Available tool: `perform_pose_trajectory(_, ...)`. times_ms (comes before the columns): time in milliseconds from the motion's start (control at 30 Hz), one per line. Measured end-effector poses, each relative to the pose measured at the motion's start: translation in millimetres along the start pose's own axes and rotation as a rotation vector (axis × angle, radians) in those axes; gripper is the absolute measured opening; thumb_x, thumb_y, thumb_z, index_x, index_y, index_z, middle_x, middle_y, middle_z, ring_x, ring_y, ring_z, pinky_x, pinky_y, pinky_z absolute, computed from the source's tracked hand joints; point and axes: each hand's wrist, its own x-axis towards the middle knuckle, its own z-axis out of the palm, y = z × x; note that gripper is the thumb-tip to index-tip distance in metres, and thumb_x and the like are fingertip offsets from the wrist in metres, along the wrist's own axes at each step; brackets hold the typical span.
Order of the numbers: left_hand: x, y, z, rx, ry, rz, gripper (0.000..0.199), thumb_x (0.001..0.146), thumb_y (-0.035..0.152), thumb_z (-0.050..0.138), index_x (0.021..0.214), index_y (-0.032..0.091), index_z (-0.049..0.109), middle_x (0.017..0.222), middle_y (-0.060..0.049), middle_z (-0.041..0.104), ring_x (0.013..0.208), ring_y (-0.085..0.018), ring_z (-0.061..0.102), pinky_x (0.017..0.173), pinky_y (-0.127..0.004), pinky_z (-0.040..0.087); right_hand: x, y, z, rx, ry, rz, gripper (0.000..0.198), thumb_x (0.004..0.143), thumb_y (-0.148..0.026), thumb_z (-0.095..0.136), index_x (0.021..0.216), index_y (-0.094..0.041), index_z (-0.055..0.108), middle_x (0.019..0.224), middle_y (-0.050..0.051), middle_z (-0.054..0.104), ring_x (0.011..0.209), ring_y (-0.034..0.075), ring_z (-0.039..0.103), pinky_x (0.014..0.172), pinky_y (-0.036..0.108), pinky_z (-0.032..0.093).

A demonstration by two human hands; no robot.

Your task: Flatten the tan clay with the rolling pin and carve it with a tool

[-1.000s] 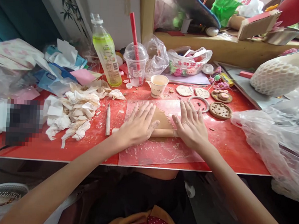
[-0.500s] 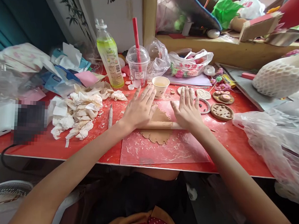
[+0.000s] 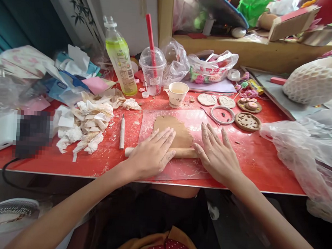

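A wooden rolling pin (image 3: 185, 153) lies crosswise over the near edge of a flat brown clay slab (image 3: 173, 126), which has a ragged rim. The slab rests on a clear plastic sheet (image 3: 185, 174) near the front of the red table. My left hand (image 3: 153, 153) lies flat over the left part of the pin, fingers stretched forward onto the clay. On the pin's right end rests my right hand (image 3: 218, 153), also flat with fingers spread, its tips beyond the slab's right side. Both palms hide parts of the pin.
Left of the sheet lies a craft knife (image 3: 122, 132) beside crumpled tissues (image 3: 89, 122). Behind stand a paper cup (image 3: 178, 95), a plastic cup with straw (image 3: 152, 71) and a green drink bottle (image 3: 120, 59). A metal ring (image 3: 222, 122) and round clay pieces (image 3: 247, 121) sit at right.
Both hands have moved back toward the table's front edge, rolling the pin from the slab's middle to its near edge. More of the clay's far part now shows.
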Motion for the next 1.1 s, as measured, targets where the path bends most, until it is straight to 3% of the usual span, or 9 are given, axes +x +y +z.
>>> perform_pose_trajectory(167,28.4,-24.9,1.3,-0.007,0.003,-0.021,0.057,0.097,0.037,0.019,0.143,0.004,0.025,0.152,-0.013,0.021,0.143,-0.021,0.011,0.117,-0.039,0.013,35.1,7.9,7.7,0.022,-0.073,0.095,0.067,0.094,-0.048,0.012,0.147,-0.008,0.018,0.151,0.013,0.026,0.141,0.022,0.019,0.115,0.049,0.011)
perform_pose_trajectory(400,63.0,-55.9,7.5,-0.052,0.008,-0.120,0.055,0.097,0.034,0.021,0.141,0.004,0.029,0.150,-0.015,0.026,0.141,-0.023,0.018,0.116,-0.043,0.016,85.1,25.4,16.6,0.122,-0.057,0.167,0.078,0.090,-0.060,0.018,0.148,-0.009,0.007,0.153,0.016,0.017,0.142,0.028,0.013,0.112,0.057,0.011)
perform_pose_trajectory(533,72.4,-65.8,4.2,0.004,0.235,-0.102,0.048,0.097,0.031,0.023,0.130,0.004,0.045,0.137,-0.015,0.048,0.134,-0.024,0.035,0.112,-0.041,0.026,103.1,28.5,17.6,0.143,0.066,0.234,0.076,0.091,-0.056,0.015,0.147,-0.004,0.013,0.152,0.016,0.023,0.141,0.028,0.017,0.113,0.052,0.014)
perform_pose_trajectory(633,77.9,-70.4,-1.1,0.081,0.428,-0.140,0.043,0.097,0.028,0.023,0.105,0.009,0.061,0.106,-0.013,0.065,0.109,-0.024,0.054,0.095,-0.040,0.041,113.8,28.2,16.8,0.115,0.190,0.241,0.068,0.094,-0.049,0.013,0.145,-0.005,0.021,0.148,0.016,0.031,0.138,0.026,0.026,0.111,0.047,0.020)
perform_pose_trajectory(733,84.4,-76.1,-3.6,0.198,0.516,-0.154,0.045,0.096,0.027,0.021,0.086,0.014,0.063,0.083,-0.012,0.064,0.089,-0.025,0.057,0.080,-0.041,0.043,124.3,28.3,17.0,0.070,0.289,0.237,0.062,0.095,-0.044,0.012,0.140,-0.007,0.031,0.133,0.018,0.050,0.126,0.028,0.042,0.103,0.049,0.031)
perform_pose_trajectory(833,91.4,-83.8,-2.7,0.295,0.565,-0.141,0.047,0.095,0.026,0.019,0.081,0.015,0.063,0.076,-0.012,0.062,0.084,-0.026,0.055,0.076,-0.043,0.041,135.1,29.9,18.4,0.028,0.345,0.211,0.058,0.096,-0.039,0.008,0.125,-0.010,0.049,0.100,0.014,0.065,0.103,0.026,0.056,0.093,0.046,0.037)
perform_pose_trajectory(967,98.3,-93.5,-1.0,0.350,0.606,-0.154,0.048,0.095,0.025,0.019,0.077,0.016,0.063,0.071,-0.011,0.061,0.080,-0.026,0.055,0.071,-0.043,0.040,150.5,33.0,21.8,-0.038,0.383,0.163,0.062,0.097,-0.034,0.002,0.102,-0.014,0.060,0.080,0.010,0.064,0.083,0.022,0.059,0.085,0.044,0.040)
perform_pose_trajectory(1100,103.3,-99.2,-0.9,0.361,0.630,-0.121,0.046,0.094,0.024,0.021,0.071,0.018,0.061,0.066,-0.009,0.060,0.072,-0.023,0.054,0.067,-0.042,0.038,167.4,33.5,25.9,-0.054,0.367,0.136,0.064,0.096,-0.034,0.001,0.096,-0.014,0.062,0.077,0.010,0.063,0.080,0.022,0.059,0.084,0.044,0.040)
